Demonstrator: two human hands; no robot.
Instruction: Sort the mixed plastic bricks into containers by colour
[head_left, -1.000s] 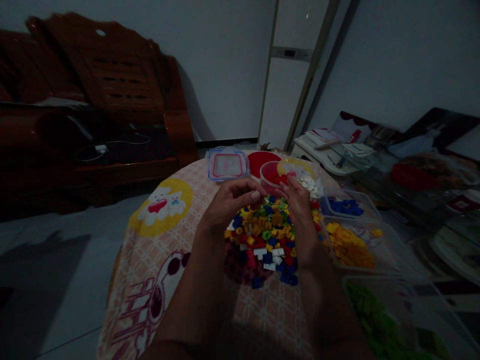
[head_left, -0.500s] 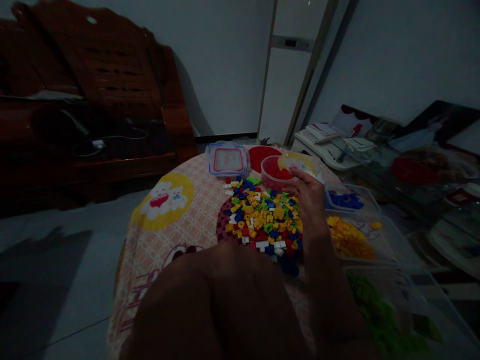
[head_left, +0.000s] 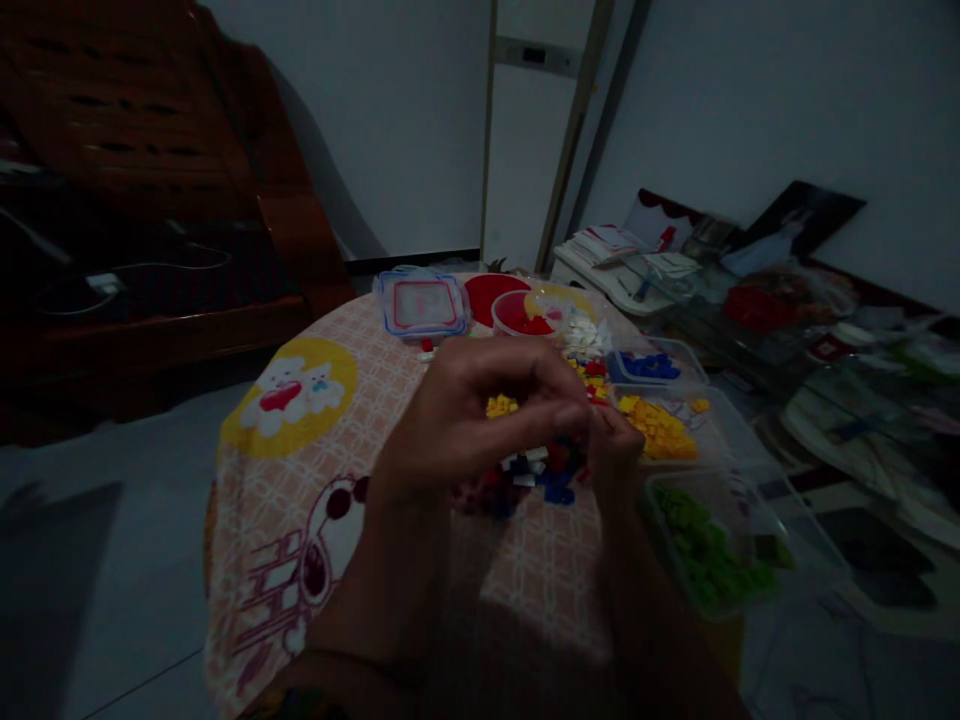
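Over the pile of small toy building bricks (head_left: 536,455), my two hands meet at the fingertips. My left hand (head_left: 487,410) is closed, its thumb and fingers curved into a ring and pressed together at the tips. My right hand (head_left: 616,440) is closed too, its fingers bunched against the left fingertips. A bit of red shows near where they meet, but what they hold, if anything, is hidden. Yellow, white, blue and red bricks show around and through my left hand, which covers much of the pile.
Behind the hands stand a round tub of red bricks (head_left: 517,312), a red lid (head_left: 484,298) and a blue-rimmed box (head_left: 424,306). White bricks (head_left: 585,332) lie nearby. Along the right are containers of blue (head_left: 649,366), yellow (head_left: 660,428) and green bricks (head_left: 709,550).
My right hand has come back from the tub of red bricks to the pile. My left hand has lifted from the near side, and the fingertips now meet. The view has shifted.
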